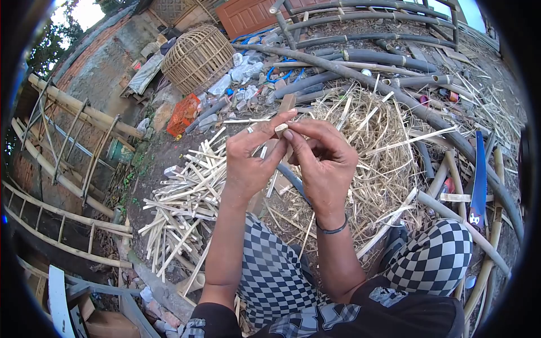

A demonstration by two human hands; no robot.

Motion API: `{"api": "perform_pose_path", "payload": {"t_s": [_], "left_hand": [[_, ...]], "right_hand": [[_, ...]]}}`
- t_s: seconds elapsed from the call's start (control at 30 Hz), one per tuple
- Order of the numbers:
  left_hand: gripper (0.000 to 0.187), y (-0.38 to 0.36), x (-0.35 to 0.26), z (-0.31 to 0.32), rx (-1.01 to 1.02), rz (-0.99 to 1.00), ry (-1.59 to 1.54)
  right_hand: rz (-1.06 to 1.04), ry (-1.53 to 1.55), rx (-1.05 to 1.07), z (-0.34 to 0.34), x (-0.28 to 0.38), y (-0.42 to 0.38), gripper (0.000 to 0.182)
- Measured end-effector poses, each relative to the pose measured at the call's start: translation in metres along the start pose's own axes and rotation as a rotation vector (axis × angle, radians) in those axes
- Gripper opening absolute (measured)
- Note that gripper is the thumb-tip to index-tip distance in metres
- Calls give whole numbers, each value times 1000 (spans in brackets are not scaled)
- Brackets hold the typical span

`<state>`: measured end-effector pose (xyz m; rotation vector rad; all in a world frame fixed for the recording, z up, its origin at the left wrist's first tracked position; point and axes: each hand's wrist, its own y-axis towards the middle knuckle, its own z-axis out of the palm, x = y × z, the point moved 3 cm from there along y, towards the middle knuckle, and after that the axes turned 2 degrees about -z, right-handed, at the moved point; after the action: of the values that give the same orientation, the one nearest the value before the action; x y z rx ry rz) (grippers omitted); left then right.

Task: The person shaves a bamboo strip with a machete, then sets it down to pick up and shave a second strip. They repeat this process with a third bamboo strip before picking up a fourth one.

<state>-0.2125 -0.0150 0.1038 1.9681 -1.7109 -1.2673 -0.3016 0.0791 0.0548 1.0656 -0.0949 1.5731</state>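
My left hand (252,156) and my right hand (327,166) meet in front of me, both closed with fingertips pinched together. Between the thumbs and forefingers is a small pale piece of split bamboo (281,128), its cut end facing me. A brown wooden piece (288,102) shows just beyond the fingers, partly hidden by them. Below and left of my left hand lies a heap of split bamboo sticks (183,200). A pile of thin bamboo shavings (372,152) spreads on the ground beside and beyond my right hand.
A blue saw blade (479,180) stands at the right near bamboo poles (439,121). A woven bamboo cage (198,59) and an orange crate (183,114) sit at the back left. Bamboo ladder-like frames (67,225) stand along the left. My checkered knees (431,253) are below.
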Motion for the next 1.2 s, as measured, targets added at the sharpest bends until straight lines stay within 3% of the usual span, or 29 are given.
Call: {"api": "perform_pose_path", "payload": {"t_s": [0.53, 0.8, 1.13, 1.2], "left_hand": [[43, 0, -9, -9, -49, -40, -21], [37, 5, -10, -21, -128, -190, -342], [31, 8, -5, -26, -187, -296, -434], [33, 9, 12, -37, -321, -368, -445]], "right_hand": [[31, 45, 14, 15, 6, -4, 13], [167, 342, 82, 25, 15, -6, 9], [218, 283, 152, 26, 9, -6, 13], [222, 337, 128, 25, 15, -7, 12]]}}
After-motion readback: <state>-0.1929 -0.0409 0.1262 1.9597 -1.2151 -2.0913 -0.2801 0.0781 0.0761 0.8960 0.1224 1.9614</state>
